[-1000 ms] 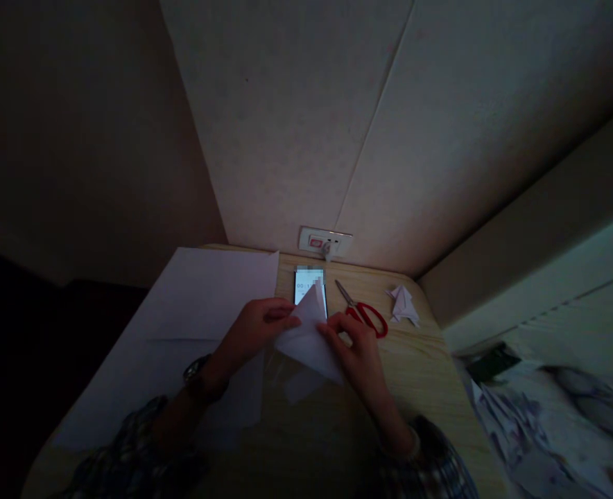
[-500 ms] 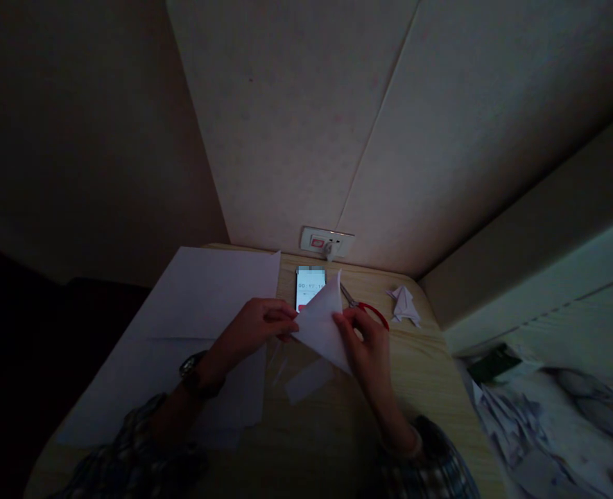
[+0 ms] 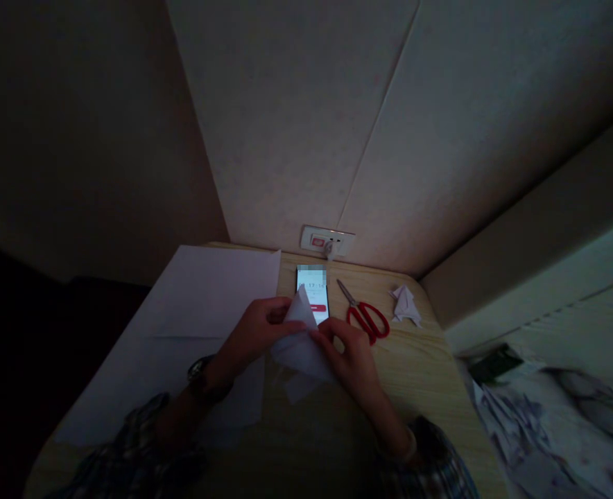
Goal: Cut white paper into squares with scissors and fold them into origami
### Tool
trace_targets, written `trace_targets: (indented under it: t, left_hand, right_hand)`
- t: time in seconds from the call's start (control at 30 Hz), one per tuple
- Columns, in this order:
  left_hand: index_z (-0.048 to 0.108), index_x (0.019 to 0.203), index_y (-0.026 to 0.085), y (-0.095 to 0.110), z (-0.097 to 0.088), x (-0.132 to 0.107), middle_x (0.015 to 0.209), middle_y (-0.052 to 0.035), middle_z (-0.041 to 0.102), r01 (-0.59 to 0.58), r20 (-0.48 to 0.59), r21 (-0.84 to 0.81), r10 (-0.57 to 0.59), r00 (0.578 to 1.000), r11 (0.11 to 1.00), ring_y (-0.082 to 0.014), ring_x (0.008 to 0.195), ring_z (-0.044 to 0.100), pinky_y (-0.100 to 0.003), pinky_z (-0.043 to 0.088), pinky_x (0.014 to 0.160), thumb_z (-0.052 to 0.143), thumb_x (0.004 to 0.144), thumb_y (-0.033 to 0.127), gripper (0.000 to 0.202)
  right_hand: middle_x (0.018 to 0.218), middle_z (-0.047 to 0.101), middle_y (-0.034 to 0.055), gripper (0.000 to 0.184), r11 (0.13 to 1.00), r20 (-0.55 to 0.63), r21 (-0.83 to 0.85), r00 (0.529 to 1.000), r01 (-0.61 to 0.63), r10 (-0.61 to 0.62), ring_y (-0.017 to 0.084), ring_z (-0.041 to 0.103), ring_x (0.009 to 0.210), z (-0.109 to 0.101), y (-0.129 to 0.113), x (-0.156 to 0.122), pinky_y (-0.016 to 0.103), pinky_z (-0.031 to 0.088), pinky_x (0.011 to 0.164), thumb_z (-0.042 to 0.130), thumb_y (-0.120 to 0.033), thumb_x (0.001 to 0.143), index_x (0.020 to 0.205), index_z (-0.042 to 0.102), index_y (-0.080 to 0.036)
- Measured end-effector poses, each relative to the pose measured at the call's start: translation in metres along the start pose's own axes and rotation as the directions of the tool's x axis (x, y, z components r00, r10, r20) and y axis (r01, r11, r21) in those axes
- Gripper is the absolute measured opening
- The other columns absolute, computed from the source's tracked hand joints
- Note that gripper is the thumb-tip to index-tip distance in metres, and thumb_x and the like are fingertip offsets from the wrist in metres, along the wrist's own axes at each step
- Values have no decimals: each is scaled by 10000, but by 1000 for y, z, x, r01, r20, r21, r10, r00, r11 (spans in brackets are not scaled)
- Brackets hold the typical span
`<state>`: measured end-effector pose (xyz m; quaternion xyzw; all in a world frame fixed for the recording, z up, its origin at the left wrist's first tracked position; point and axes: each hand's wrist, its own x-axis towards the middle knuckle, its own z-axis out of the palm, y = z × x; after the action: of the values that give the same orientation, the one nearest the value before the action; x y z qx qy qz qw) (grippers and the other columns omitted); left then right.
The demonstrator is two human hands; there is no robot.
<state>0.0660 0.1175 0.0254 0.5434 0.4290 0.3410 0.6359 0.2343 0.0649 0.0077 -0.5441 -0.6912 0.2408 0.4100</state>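
A folded sheet of white paper (image 3: 301,352) is held up between my two hands, its pointed tip upward over the lower part of a lit phone (image 3: 314,298). My left hand (image 3: 265,324) pinches it from the left, thumb lying across the front. From the right, my right hand (image 3: 348,350) grips the paper's edge between thumb and fingers. Beyond that hand lie red-handled scissors (image 3: 366,315), blades pointing away. A small paper strip (image 3: 300,388) rests on the table under the folded sheet, partly hidden by it.
Large white sheets (image 3: 213,287) cover the left side of the wooden table (image 3: 421,374). A folded paper figure (image 3: 405,305) sits at the back right. A wall socket (image 3: 327,241) with a plug is behind the phone. Right of the table lie crumpled papers (image 3: 519,423).
Both hands have shifted the folded paper left and turned it, so its tip moved left. The right hand moved left, uncovering the scissors' handles. More of the phone's lower screen shows.
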Motion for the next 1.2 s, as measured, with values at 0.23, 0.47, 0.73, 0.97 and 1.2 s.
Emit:
trace_targets:
  t: [0.23,0.47,0.73,0.97,1.2]
  left_hand:
    - [692,709,156,-5,0,2,717,-16,742,-56,-156,-9,53,986,998,-198,691,684,-245,520,603,761,639,334,204]
    - [641,610,158,-1,1,0,589,23,649,-120,-269,-19,111,957,993,-129,577,580,-205,432,542,740,662,336,210]
    - [638,643,158,2,-2,-2,595,12,645,-140,-323,2,133,937,990,-139,610,576,-223,443,604,707,685,362,219]
    - [649,635,165,0,-2,3,613,3,674,-92,-214,18,94,972,996,-168,622,624,-242,489,588,738,623,395,247]
    - [637,541,168,1,-2,3,533,30,643,-62,-150,74,73,986,995,-125,530,587,-200,438,517,739,616,271,164]
  right_hand:
    - [599,584,-9,249,999,42,-20,998,39,-38,133,522,552,3,-2,-1,231,394,532,535,-270,887,650,570,-199]
    - [593,537,-18,266,999,101,14,994,51,-53,132,505,554,3,-5,-2,228,376,536,532,-272,892,637,528,-201]
    - [614,560,-7,261,998,126,19,990,64,-66,134,519,568,4,-3,-1,230,384,548,521,-294,905,663,544,-198]
    - [588,559,-14,267,1000,17,23,1000,11,-11,130,519,557,1,0,-2,226,392,543,529,-273,886,628,528,-201]
    - [582,562,-15,266,995,-80,85,995,-58,64,138,538,569,-3,-4,0,235,408,561,552,-284,866,614,540,-200]
